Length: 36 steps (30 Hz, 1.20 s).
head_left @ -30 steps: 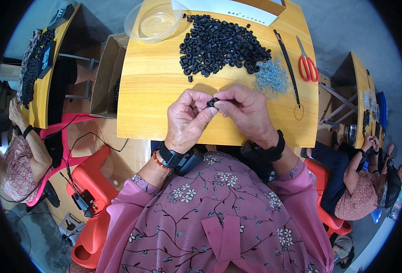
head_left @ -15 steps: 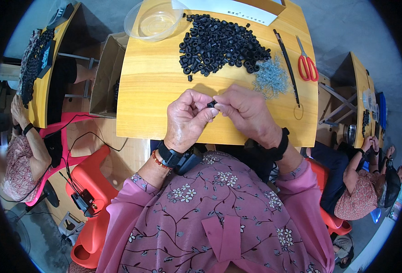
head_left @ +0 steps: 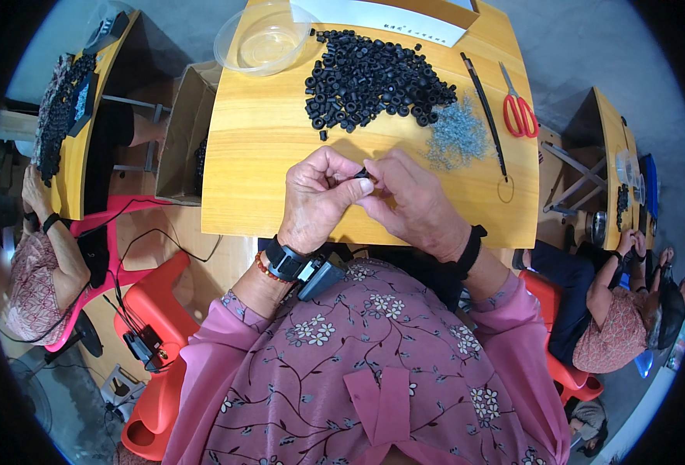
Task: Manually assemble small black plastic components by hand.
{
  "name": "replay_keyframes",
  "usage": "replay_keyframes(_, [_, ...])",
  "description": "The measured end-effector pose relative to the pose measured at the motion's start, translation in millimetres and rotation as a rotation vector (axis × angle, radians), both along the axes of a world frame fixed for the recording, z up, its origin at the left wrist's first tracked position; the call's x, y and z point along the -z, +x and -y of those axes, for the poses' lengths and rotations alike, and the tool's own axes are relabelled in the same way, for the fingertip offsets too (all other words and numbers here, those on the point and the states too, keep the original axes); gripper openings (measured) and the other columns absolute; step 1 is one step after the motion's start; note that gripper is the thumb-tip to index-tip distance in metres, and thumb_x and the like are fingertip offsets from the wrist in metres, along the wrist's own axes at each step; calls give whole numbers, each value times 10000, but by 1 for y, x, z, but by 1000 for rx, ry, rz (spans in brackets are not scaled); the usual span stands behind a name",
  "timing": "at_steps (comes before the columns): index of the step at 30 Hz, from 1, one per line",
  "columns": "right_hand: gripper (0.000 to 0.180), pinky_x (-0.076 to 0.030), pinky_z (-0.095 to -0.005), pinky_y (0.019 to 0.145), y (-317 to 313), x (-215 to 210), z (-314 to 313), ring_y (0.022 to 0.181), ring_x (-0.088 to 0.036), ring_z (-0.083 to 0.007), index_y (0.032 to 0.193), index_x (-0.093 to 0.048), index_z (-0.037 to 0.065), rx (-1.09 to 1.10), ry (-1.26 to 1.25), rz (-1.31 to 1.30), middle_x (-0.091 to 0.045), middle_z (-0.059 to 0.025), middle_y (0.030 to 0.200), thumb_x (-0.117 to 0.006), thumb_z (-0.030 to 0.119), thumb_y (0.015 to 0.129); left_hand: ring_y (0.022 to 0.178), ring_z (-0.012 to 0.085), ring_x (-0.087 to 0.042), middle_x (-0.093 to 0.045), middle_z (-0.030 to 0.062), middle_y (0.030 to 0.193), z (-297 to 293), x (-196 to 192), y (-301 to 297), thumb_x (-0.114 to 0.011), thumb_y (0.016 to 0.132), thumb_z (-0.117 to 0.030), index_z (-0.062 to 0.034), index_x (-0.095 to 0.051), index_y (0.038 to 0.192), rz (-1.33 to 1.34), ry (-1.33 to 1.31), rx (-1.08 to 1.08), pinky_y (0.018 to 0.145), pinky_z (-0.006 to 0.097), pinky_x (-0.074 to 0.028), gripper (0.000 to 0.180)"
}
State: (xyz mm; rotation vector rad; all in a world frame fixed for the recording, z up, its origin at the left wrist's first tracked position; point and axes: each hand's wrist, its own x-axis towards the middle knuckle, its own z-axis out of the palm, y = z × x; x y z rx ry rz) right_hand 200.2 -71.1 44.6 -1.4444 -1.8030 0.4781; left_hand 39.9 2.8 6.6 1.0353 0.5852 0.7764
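Above the near part of the wooden table, my left hand [head_left: 317, 200] pinches a small black rubber piece [head_left: 362, 173] between thumb and forefinger. My right hand [head_left: 413, 198] meets it there, its thumb and fingertips closed against the same piece. Whether the right fingertips hold something tiny as well is hidden. Just beyond my hands lies a wide heap of small black ring-shaped rubber pieces [head_left: 373, 77]. To its right is a loose pile of small clear bluish bits [head_left: 457, 136], too fine to make out singly.
A black stick [head_left: 483, 112] with a thin loop and red-handled scissors [head_left: 519, 115] lie at the right of the table [head_left: 257, 170]. A clear plastic tub [head_left: 238, 46] and a white box [head_left: 389, 22] stand at the back. A cardboard box [head_left: 180, 147] is left. People work at both sides.
My right hand has come in closer and turned, its thumb now lower beside the left thumb. The black piece is more covered by my fingers.
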Motion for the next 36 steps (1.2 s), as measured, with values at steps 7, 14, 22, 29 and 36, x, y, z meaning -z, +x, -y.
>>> replay_keyframes(7, [224, -463, -427, 609, 2, 0, -3, 713, -567, -339, 926, -526, 36, 30, 28, 22, -502, -129, 803, -720, 68, 818, 807, 140, -679, -708, 77, 906, -4, -11, 0, -686, 886, 57, -14, -640, 941, 6, -235, 48, 746, 274, -577, 101])
replay_keyframes(14, [246, -462, -419, 588, 0, 5, 0, 695, -567, -328, 892, -525, 36, 51, 92, -20, -506, -124, 791, -739, 61, 774, 840, 160, -688, -711, 89, 924, 0, -12, 1, -669, 901, 45, -19, -645, 942, 114, -362, 65, 771, 296, -574, 79])
replay_keyframes(22, [223, -480, -391, 597, 6, -5, 5, 695, -585, -292, 932, -603, 23, 92, 36, -74, -536, -112, 778, -747, 67, 767, 852, 143, -681, -700, 77, 968, -3, -20, -5, -606, 982, -62, 3, -645, 1062, 93, -435, 158, 788, 290, -566, 110])
replay_keyframes(29, [256, -483, -387, 598, 5, -6, 5, 692, -592, -291, 979, -622, 22, 97, 41, -62, -543, -107, 778, -754, 78, 766, 810, 149, -689, -693, 68, 931, 2, -7, -6, -623, 978, -73, -10, -640, 1026, 150, -496, 185, 767, 288, -576, 81])
replay_keyframes(36, [216, -476, -385, 583, 1, -2, 1, 680, -591, -286, 940, -609, 29, 67, 64, -61, -540, -101, 764, -723, 65, 760, 840, 131, -663, -692, 44, 959, -2, 0, -9, -630, 978, -97, -9, -651, 1030, 158, -499, 220, 806, 279, -555, 104])
